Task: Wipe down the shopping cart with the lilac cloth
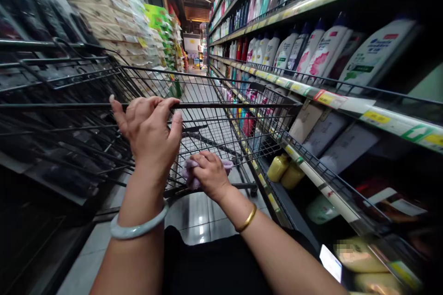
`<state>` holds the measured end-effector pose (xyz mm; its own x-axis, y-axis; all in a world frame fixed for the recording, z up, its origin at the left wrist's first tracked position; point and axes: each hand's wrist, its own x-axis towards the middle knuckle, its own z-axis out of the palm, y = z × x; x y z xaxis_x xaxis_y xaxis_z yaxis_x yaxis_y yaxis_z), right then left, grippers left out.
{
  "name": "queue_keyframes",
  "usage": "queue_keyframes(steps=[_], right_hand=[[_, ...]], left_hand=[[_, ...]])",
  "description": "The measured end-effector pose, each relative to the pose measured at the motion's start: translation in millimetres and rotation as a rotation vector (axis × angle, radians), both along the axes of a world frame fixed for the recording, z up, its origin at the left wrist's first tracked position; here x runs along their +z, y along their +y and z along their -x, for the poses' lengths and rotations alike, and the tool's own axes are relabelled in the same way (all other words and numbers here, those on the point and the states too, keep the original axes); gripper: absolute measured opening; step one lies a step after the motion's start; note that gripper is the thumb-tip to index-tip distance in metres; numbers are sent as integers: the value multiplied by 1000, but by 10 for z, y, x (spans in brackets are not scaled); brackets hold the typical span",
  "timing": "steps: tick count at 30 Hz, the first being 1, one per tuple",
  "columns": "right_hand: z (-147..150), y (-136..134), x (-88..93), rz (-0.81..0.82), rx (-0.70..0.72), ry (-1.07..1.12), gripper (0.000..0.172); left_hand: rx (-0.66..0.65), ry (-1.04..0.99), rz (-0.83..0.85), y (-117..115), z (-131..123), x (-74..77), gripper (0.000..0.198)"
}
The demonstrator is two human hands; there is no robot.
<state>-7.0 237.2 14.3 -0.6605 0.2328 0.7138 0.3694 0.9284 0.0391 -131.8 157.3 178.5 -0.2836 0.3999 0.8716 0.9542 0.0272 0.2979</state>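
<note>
In front of me stands a black wire shopping cart (204, 115). My left hand (148, 126), with a pale bangle (138, 230) on its wrist, is curled over the cart's upper rail, the thumb on the near side. Lower and to the right, my right hand (211, 173) is closed on a crumpled light purple cloth (191, 182). A gold bracelet (247, 219) circles that wrist. The cloth sits against the near end of the cart, and the right fingertips are partly hidden in it.
Shelves of shampoo bottles (327, 53) with price tags (377, 117) run close along the right. Hanging packaged goods (93, 14) and dark packs (34, 18) line the left. A tiled floor (197, 221) stretches down the narrow aisle.
</note>
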Motion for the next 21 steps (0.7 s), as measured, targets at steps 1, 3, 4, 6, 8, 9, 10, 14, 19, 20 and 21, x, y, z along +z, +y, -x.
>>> queue_keyframes(steps=[1,3,4,6,8,9,10,14,19,20,21], right_hand=[[4,0,23,-29,-2,49,17],[17,-5,50,-62,-11,108,18],[27,-12,52,-69,-15,116,17],[46,-34,51,-77,-20,107,17],[51,-65,73,-89,-8,104,16],[44,-80,101,-95,2,113,16],[32,-91,139,-102,13,126,17],[-24,-112,274,-121,8,205,18],[41,-198,193,-159,23,175,17],[50,-225,191,-169,35,161,17],[48,-249,209,-176,42,160,17]], left_hand=[[13,-12,3,-10,-6,8,28],[28,-39,-16,-20,-12,10,29],[33,-48,-30,-20,-9,4,30],[49,-47,-65,-16,14,-21,31],[80,-32,-106,-10,52,-53,33],[95,-26,-121,-10,73,-67,34],[108,-23,-132,-12,93,-79,34],[134,-24,-158,-44,137,-95,35],[141,-55,-167,-102,127,-64,33],[141,-59,-165,-111,127,-56,33],[141,-63,-167,-119,129,-51,33]])
